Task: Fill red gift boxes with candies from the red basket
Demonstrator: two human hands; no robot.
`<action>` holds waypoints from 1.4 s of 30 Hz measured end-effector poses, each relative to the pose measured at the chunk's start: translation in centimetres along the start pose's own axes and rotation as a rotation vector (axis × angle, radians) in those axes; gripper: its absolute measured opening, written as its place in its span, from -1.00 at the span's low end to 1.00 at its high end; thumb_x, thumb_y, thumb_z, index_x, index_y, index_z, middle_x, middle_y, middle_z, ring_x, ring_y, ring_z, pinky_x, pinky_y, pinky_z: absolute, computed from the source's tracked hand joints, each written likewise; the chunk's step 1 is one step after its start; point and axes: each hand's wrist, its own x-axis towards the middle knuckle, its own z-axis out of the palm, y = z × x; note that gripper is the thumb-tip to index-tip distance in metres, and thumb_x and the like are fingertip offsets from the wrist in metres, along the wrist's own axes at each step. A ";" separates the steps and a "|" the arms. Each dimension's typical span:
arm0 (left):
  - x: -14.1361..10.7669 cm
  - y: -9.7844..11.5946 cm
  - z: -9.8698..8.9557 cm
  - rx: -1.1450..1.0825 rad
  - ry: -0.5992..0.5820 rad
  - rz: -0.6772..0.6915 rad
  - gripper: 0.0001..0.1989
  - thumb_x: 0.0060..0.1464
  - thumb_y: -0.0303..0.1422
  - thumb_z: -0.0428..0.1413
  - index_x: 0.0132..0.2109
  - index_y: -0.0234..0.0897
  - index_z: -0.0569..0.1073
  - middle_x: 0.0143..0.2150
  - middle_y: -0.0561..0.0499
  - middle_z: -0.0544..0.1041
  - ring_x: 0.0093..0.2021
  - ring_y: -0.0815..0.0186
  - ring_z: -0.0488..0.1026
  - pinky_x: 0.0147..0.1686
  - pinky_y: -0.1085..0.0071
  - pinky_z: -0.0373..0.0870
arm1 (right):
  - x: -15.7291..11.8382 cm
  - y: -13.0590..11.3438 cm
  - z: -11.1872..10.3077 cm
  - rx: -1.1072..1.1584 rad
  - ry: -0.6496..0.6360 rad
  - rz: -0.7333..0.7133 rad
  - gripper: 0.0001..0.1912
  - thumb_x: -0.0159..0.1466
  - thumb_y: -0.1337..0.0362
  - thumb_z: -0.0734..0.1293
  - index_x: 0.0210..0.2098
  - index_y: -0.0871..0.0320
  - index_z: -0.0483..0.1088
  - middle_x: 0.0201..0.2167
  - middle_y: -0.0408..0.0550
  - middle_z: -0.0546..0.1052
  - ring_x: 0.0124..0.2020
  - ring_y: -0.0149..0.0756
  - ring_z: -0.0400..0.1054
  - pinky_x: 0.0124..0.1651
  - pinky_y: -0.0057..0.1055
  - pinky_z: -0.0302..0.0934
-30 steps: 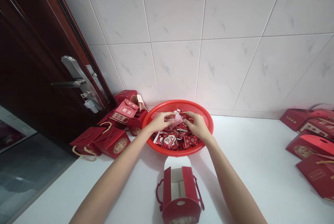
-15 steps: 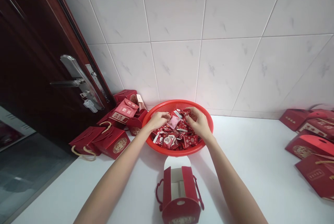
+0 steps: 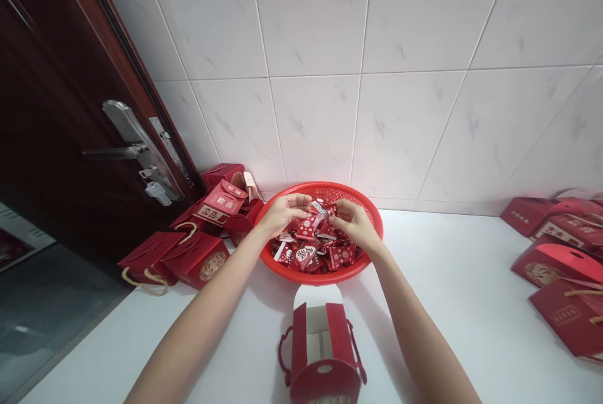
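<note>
The white worktop (image 3: 452,284) carries everything. Groups of red gift boxes stand on it at L (image 3: 198,261) and at R (image 3: 558,319), some w/ rope handles. In the middle, near the tiled wall (image 3: 320,127), is a red perforated basket (image 3: 325,278), and the small red packets (image 3: 341,256) lie heaped inside it. Just in front stands an opened gift box (image 3: 325,387), its white flap toward the basket.

Both hands are over the heap. L hand (image 3: 279,215): fingers released, thumb apart, close to a white-dotted packet (image 3: 306,227). R hand (image 3: 355,225): fingertips bent at the packets, but I can't tell if they grasp one, bc the view there is small and partly covered.

Step in hand, I'd judge, is selecting packets from the heap. Next move prob. calls for a clean pinch on one packet, w/o dragging its neighbours.
</note>
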 end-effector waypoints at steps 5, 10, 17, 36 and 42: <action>-0.3 0.4 2.3 -0.043 0.027 0.029 -0.61 -0.42 -0.54 0.33 -0.28 -0.32 0.57 -0.29 0.02 0.59 -0.24 0.31 0.51 -0.26 0.40 0.46 | -0.1 0.0 -0.1 -0.001 -0.017 0.044 -0.74 0.14 0.19 0.37 -0.19 0.12 0.36 -0.30 -0.09 0.52 -0.25 -0.23 0.45 -0.19 -0.29 0.38; -0.2 0.2 3.9 -0.047 0.062 0.087 -0.63 -0.37 -0.50 0.32 -0.27 -0.32 0.54 -0.27 0.00 0.58 -0.20 0.26 0.53 -0.15 0.31 0.48 | -0.2 -0.1 -0.4 0.029 -0.034 0.097 -0.74 0.13 0.23 0.37 -0.18 0.11 0.38 -0.29 -0.10 0.53 -0.29 -0.26 0.45 -0.25 -0.33 0.38; -0.6 -0.1 3.8 -0.048 0.149 0.126 -0.66 -0.34 -0.48 0.33 -0.28 -0.30 0.54 -0.28 0.01 0.59 -0.18 0.25 0.55 -0.09 0.28 0.48 | -0.5 -0.6 -0.5 0.093 -0.103 0.188 -0.67 0.17 0.12 0.41 -0.10 0.09 0.43 -0.22 -0.08 0.50 -0.27 -0.26 0.43 -0.35 -0.36 0.42; -1.5 0.8 1.8 0.884 -0.338 0.062 -0.68 -0.03 -0.26 0.21 -0.13 -0.30 0.62 -0.11 -0.11 0.66 -0.08 0.06 0.58 -0.05 0.27 0.44 | -0.1 -1.2 -0.8 0.525 0.251 0.287 -0.68 -0.06 0.12 0.54 -0.38 0.11 0.44 -0.42 -0.15 0.55 -0.45 -0.26 0.43 -0.47 -0.42 0.31; -1.1 0.7 3.9 1.200 -0.496 -0.009 -0.18 -0.12 -0.38 0.21 0.34 -0.32 0.28 0.16 -0.15 0.53 0.03 0.02 0.53 -0.08 0.34 0.41 | 0.1 -1.3 -0.8 0.558 0.310 0.316 -0.73 -0.13 0.19 0.51 -0.44 0.09 0.46 -0.46 -0.17 0.55 -0.46 -0.26 0.42 -0.48 -0.41 0.30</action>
